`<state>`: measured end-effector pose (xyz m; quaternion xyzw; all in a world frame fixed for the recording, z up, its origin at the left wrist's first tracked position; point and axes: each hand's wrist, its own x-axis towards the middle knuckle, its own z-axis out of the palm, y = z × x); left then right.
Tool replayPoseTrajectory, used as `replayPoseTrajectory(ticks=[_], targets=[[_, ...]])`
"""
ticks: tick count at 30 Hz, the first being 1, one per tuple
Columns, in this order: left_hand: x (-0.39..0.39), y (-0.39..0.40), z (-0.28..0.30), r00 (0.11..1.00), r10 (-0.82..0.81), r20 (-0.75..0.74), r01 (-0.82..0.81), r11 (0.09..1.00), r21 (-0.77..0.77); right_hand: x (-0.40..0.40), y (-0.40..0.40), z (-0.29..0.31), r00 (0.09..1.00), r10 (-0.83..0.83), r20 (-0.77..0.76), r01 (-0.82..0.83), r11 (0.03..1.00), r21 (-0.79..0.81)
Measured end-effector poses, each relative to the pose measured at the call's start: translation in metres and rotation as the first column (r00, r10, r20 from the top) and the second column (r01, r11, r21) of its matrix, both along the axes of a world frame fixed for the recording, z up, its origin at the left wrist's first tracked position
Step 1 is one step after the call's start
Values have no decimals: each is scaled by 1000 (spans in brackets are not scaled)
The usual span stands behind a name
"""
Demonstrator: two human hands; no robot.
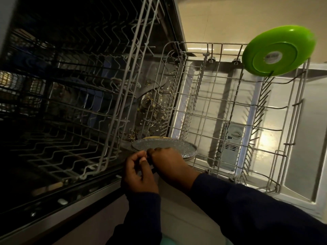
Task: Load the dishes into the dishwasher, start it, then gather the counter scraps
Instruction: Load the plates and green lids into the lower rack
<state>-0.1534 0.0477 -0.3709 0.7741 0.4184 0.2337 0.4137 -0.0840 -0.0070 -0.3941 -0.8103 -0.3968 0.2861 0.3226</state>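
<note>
A: Firstly, item one: what was recorded at the lower rack point(235, 110)?

B: A wire rack, pulled out over the open dishwasher door point(300, 138). One green plate point(278, 51) was stood on edge at its far right corner, underside shown, a pale label at its centre.

A: Item two, the grey speckled plate point(164, 146)?

B: It was held at the near left corner of the lower rack, tilted almost flat, with a tan rim of a second dish just behind it. The right hand point(169, 164) was curled over its near edge, fingers grasping the plate. The left hand point(138, 172) was set just beside, touching the right; its fingers were bent, but whether anything was gripped could not be told.

A: Item three, the remainder?

B: An upper rack point(99, 85), drawn partly out, dark and unlit. Food scraps point(155, 110) were scattered across the tub floor. Both arms were covered by dark sleeves point(256, 209).
</note>
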Motion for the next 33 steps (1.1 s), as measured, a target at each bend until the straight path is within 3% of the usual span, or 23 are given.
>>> replayPoseTrajectory(ticks=[8,20,33], targets=[[2,-1,0,1000,-21,12,21,999,43,2,-3,-12,1000,-10,22,13,991,-131],[-3,0,-5,999,-29,-13,30,998,54,5,-16,-47,995,-27,-98,2,969,-247],[-6,2,4,999,0,-52,2,999,40,4,-9,-51,991,-39,-128,17,985,-173]])
